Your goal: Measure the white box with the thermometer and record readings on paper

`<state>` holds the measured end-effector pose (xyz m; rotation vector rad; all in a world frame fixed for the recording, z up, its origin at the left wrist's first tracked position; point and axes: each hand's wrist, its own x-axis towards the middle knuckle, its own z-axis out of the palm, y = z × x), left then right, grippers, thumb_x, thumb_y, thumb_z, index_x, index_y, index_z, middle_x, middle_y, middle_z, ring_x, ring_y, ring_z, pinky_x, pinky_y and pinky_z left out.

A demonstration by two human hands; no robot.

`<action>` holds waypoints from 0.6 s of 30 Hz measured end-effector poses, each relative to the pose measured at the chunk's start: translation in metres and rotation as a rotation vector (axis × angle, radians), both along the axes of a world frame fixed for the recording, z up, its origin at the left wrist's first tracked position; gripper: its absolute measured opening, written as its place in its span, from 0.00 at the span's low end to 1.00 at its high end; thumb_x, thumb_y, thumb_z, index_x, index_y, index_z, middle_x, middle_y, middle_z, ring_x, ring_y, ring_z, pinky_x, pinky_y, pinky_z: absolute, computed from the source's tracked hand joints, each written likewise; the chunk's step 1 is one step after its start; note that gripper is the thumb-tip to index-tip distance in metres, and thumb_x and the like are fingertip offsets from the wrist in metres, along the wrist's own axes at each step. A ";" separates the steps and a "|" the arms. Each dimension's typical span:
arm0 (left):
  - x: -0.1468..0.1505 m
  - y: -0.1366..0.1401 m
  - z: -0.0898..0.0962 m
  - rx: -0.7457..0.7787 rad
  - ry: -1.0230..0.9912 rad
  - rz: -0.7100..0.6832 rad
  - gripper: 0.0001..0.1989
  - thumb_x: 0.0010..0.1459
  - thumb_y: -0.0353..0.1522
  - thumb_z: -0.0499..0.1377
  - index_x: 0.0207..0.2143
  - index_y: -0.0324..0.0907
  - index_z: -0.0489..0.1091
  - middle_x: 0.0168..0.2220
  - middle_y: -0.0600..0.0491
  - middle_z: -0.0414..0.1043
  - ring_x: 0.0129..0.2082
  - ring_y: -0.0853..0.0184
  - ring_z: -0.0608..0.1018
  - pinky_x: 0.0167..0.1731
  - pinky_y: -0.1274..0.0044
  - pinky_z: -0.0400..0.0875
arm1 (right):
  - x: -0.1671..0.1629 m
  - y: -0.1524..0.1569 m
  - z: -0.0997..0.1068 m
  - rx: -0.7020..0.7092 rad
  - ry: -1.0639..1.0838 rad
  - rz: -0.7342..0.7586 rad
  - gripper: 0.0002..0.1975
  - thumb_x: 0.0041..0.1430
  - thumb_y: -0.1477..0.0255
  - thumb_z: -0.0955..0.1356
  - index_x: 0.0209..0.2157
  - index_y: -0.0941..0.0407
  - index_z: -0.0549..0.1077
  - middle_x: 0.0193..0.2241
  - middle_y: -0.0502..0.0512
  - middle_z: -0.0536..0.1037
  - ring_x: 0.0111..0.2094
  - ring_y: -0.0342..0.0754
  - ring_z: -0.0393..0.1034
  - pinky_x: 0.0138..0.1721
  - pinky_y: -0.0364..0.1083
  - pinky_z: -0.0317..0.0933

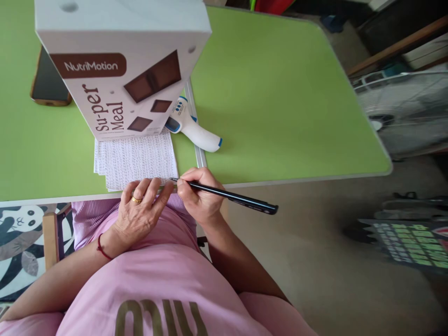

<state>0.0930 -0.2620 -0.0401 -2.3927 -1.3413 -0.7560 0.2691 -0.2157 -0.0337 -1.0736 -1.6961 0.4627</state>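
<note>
With the surface (297, 116) stretching right of one box (117, 98), the right grip (203, 199) is pinching one pen (241, 199) by the edge (297, 179), the left grip (142, 212) lying extended.

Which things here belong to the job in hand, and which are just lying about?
In use:
black pen, held in the right hand, its tip at the paper
sheets with rows of writing, left hand at their near edge

Apparently just there:
NutriMotion box
blue-and-white thermometer gun
phone
fan
</note>
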 end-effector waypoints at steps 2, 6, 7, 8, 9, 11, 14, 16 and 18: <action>0.000 0.000 0.001 -0.001 -0.003 -0.002 0.15 0.73 0.28 0.58 0.58 0.45 0.77 0.49 0.47 0.80 0.51 0.60 0.76 0.55 0.69 0.66 | 0.001 0.000 0.001 -0.006 -0.018 0.003 0.07 0.64 0.70 0.69 0.31 0.50 0.67 0.23 0.45 0.74 0.20 0.42 0.64 0.22 0.43 0.60; 0.000 0.001 0.002 0.018 0.000 -0.006 0.14 0.73 0.27 0.58 0.57 0.44 0.78 0.48 0.47 0.80 0.50 0.60 0.76 0.55 0.68 0.66 | 0.001 0.000 0.002 0.005 -0.030 0.018 0.07 0.65 0.72 0.69 0.32 0.50 0.68 0.23 0.45 0.74 0.20 0.42 0.66 0.23 0.42 0.62; 0.000 0.001 0.002 0.017 0.000 -0.007 0.14 0.72 0.27 0.59 0.57 0.44 0.78 0.48 0.47 0.80 0.51 0.60 0.76 0.55 0.68 0.66 | 0.001 0.000 0.002 0.008 -0.035 0.019 0.07 0.65 0.72 0.69 0.32 0.50 0.68 0.23 0.45 0.74 0.20 0.42 0.66 0.23 0.42 0.62; 0.000 0.000 0.002 0.013 -0.003 -0.009 0.15 0.72 0.27 0.59 0.57 0.43 0.77 0.48 0.47 0.80 0.51 0.60 0.76 0.55 0.68 0.66 | 0.001 0.000 0.002 0.007 -0.041 0.016 0.07 0.65 0.72 0.69 0.32 0.50 0.68 0.23 0.45 0.74 0.20 0.42 0.66 0.23 0.42 0.62; 0.001 0.000 0.001 0.006 -0.007 -0.009 0.15 0.72 0.27 0.59 0.57 0.44 0.77 0.49 0.46 0.80 0.51 0.59 0.76 0.55 0.68 0.65 | 0.001 0.000 0.002 0.003 -0.047 0.011 0.07 0.65 0.71 0.69 0.31 0.50 0.68 0.23 0.45 0.75 0.20 0.42 0.66 0.23 0.42 0.63; 0.001 0.000 0.001 -0.016 -0.016 -0.007 0.16 0.72 0.27 0.59 0.59 0.45 0.77 0.49 0.46 0.80 0.52 0.59 0.76 0.56 0.68 0.65 | 0.001 -0.001 0.002 -0.011 -0.055 -0.002 0.07 0.65 0.70 0.69 0.31 0.50 0.68 0.23 0.45 0.75 0.20 0.42 0.66 0.23 0.43 0.63; 0.001 -0.001 0.000 -0.031 -0.026 -0.008 0.17 0.71 0.27 0.59 0.59 0.45 0.76 0.50 0.46 0.79 0.53 0.59 0.76 0.57 0.69 0.65 | 0.002 -0.002 0.002 -0.024 -0.058 -0.003 0.07 0.64 0.70 0.69 0.31 0.50 0.67 0.23 0.45 0.75 0.20 0.43 0.65 0.23 0.43 0.63; 0.000 -0.001 0.000 -0.029 -0.024 -0.010 0.16 0.71 0.27 0.59 0.59 0.44 0.76 0.50 0.46 0.79 0.53 0.59 0.76 0.56 0.69 0.65 | 0.002 -0.002 0.002 -0.026 -0.056 0.001 0.08 0.65 0.70 0.69 0.31 0.50 0.67 0.22 0.45 0.74 0.20 0.43 0.65 0.23 0.43 0.63; 0.000 0.000 0.001 -0.020 -0.017 -0.010 0.16 0.72 0.27 0.60 0.58 0.44 0.76 0.49 0.46 0.80 0.52 0.59 0.76 0.56 0.69 0.65 | 0.003 -0.002 0.002 -0.025 -0.053 0.007 0.08 0.65 0.69 0.69 0.31 0.50 0.67 0.22 0.45 0.74 0.20 0.42 0.65 0.23 0.43 0.63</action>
